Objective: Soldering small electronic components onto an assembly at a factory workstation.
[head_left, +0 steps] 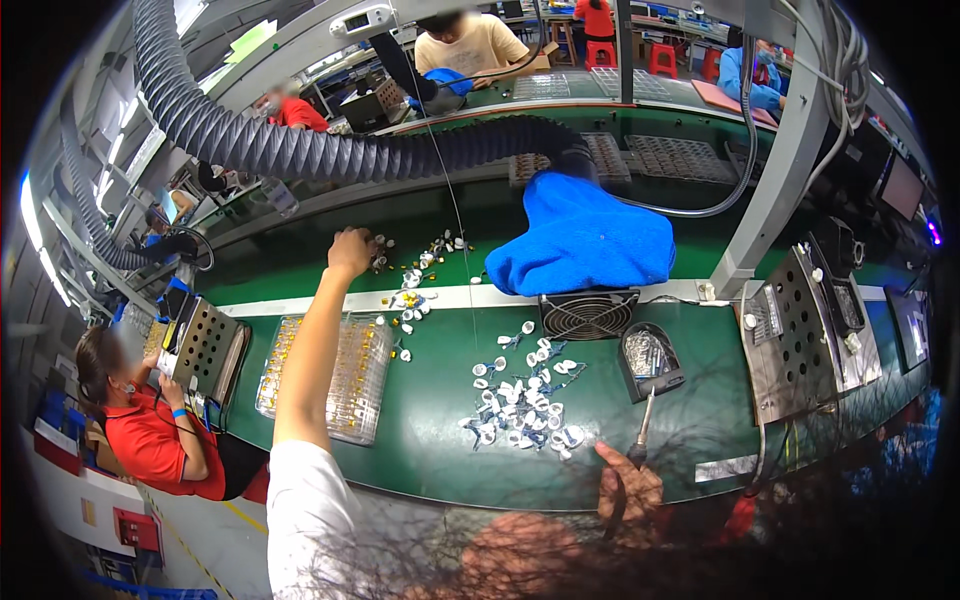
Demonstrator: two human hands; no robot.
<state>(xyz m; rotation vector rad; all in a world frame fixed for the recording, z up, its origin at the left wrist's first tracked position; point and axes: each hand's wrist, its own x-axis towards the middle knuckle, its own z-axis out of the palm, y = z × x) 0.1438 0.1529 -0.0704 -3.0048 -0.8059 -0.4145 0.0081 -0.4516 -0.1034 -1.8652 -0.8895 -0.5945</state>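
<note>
The left hand (349,252) was beside white-and-yellow parts (413,281), apparently picking, grip indiscernible; the right hand (632,486) grasped a soldering iron (645,424); a careful pinch seemed needed next.

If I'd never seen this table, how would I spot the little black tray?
Find the big blue cloth above the black fan. Just right of that fan and nearer the person sits the black tray, with the slim tool in the right hand pointing at it. Unlike the loose white-and-blue pieces to its left, it's a dark container holding small silvery bits.
</note>
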